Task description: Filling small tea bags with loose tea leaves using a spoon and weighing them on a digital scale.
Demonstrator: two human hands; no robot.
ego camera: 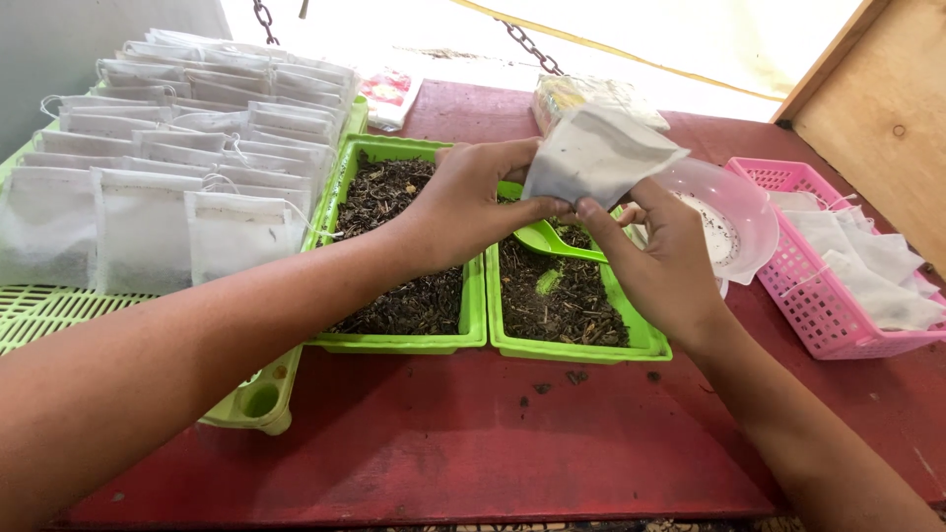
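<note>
Both my hands hold one white filter bag [598, 153] above two green trays of dark loose tea. My left hand [471, 202] pinches the bag's lower left edge, over the left green tray [394, 343]. My right hand [662, 258] grips its bottom edge from below, over the right green tray [576, 350]. A green scoop [548, 239] lies in the right tray under the bag. The bag looks filled and slightly puffed.
Rows of filled white bags [177, 167] lie on a light green rack [39, 310] at the left. A clear plastic bowl [729, 222] and a pink basket [823, 320] of empty bags stand at the right. The table [512, 453] is red, with tea crumbs.
</note>
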